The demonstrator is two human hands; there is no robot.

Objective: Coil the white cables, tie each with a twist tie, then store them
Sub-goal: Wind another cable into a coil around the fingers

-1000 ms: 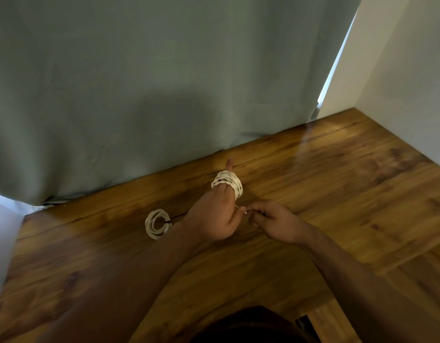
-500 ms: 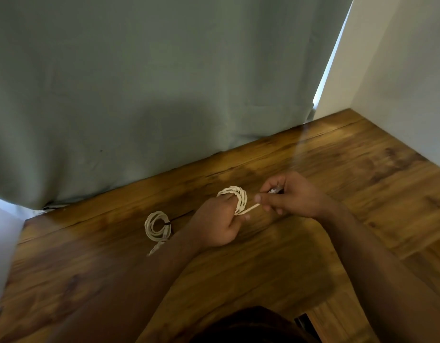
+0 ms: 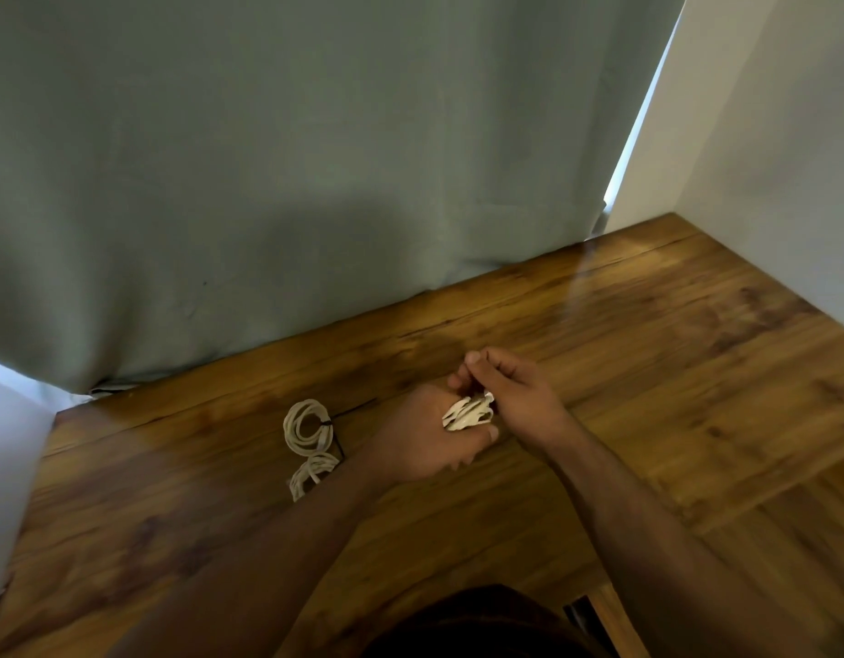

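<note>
Hands meet above the bench: left hand wears a white cable coil around its fingers; right hand pinches its end. Two tied coils lie near the back edge.

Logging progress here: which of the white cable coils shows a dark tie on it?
The round coil on the table, left of the left hand, has a dark tie on its right side. None shows on the coil in the hands.

No text, label, brand, number or sign can be read anywhere in the view. Nothing legible is carried by the brown wooden counter, the coiled white cables or the grey-green fabric curtain.
</note>
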